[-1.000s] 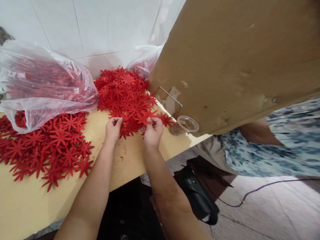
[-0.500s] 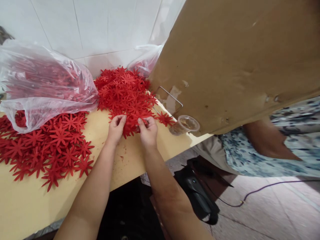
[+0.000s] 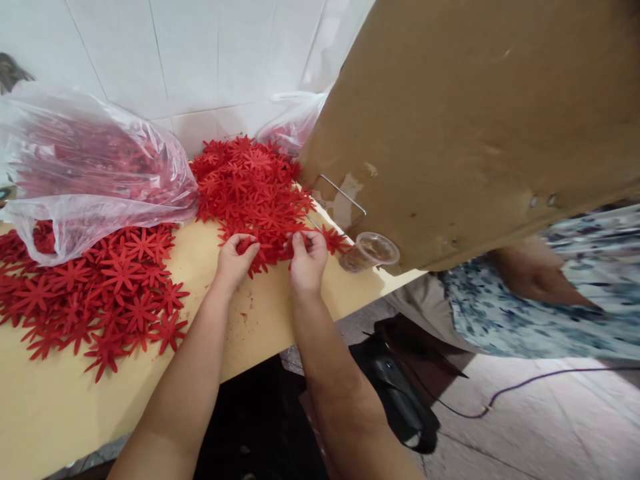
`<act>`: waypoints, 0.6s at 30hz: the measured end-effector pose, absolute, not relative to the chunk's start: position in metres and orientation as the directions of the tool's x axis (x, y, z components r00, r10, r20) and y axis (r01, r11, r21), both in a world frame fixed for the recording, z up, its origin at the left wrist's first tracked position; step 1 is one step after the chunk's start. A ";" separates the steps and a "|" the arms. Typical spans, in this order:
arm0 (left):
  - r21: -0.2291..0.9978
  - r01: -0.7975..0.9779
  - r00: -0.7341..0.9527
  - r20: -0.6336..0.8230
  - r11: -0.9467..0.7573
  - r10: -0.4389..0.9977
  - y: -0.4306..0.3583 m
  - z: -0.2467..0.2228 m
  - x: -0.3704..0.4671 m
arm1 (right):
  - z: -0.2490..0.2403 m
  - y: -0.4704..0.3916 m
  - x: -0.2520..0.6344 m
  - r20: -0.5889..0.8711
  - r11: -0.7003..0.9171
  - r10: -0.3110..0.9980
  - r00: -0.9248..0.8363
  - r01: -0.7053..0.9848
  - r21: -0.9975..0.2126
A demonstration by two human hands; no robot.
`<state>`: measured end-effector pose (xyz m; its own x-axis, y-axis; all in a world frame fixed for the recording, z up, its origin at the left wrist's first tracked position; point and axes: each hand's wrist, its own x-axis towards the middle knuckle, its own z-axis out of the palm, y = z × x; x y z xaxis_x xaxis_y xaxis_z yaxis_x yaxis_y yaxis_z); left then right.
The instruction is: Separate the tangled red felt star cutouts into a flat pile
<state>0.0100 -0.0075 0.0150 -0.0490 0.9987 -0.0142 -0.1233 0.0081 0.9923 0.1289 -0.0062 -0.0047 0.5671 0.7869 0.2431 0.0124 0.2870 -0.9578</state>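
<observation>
A heap of red flower-shaped cutouts lies on the pale yellow table. At its front edge my left hand is curled, thumb close to the forefinger; red shows between them, but I cannot make out whether it is held or lies behind. My right hand, a short way to the right, pinches a red flower cutout that its fingers mostly cover. One more cutout sits just right of this hand. On the left spreads a second heap of the same cutouts.
A clear plastic bag of red pieces rests on the left heap; another bag stands behind. To the right are a clear plastic cup, a metal wire loop and a large brown board. Beyond it shows a person's arm.
My hands have moved apart: the right shifted slightly right, and the left thumb and forefinger changed their pose. The person's arm at the right moved a little.
</observation>
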 end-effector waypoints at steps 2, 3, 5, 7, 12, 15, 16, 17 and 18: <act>0.991 -0.130 -0.044 0.007 -0.013 0.999 -0.009 0.017 0.010 | 0.001 -0.005 0.133 0.351 0.309 0.773 0.528 0.169 -0.936; 0.992 -0.125 -0.037 0.021 -0.026 0.999 -0.009 0.017 0.010 | 0.005 -0.005 0.134 0.407 0.315 0.761 0.504 0.261 -0.912; 0.992 -0.118 -0.025 0.046 -0.048 0.999 -0.009 0.016 0.010 | 0.014 -0.009 0.136 0.494 0.318 0.742 0.454 0.410 -0.855; 0.989 -0.140 -0.023 0.054 -0.056 0.998 -0.008 0.013 0.009 | 0.021 -0.016 0.135 0.505 0.340 0.791 0.346 0.437 -0.833; 0.954 -0.301 -0.027 -0.021 0.012 0.999 -0.003 0.006 0.006 | 0.019 -0.029 0.117 0.391 0.380 0.919 -0.046 0.369 -0.849; 0.920 -0.385 -0.003 -0.079 0.071 0.997 -0.005 0.009 0.005 | 0.011 -0.027 0.109 0.409 0.386 0.912 -0.031 0.404 -0.829; 0.907 -0.410 0.024 -0.096 0.098 0.995 -0.006 0.010 0.006 | 0.010 -0.025 0.109 0.419 0.382 0.908 -0.001 0.411 -0.828; 0.902 -0.417 0.051 -0.104 0.116 0.993 -0.008 0.012 0.006 | 0.008 -0.023 0.110 0.428 0.380 0.903 0.024 0.419 -0.825; 0.903 -0.411 0.072 -0.105 0.125 0.992 -0.010 0.015 0.007 | 0.008 -0.021 0.112 0.436 0.378 0.899 0.044 0.425 -0.823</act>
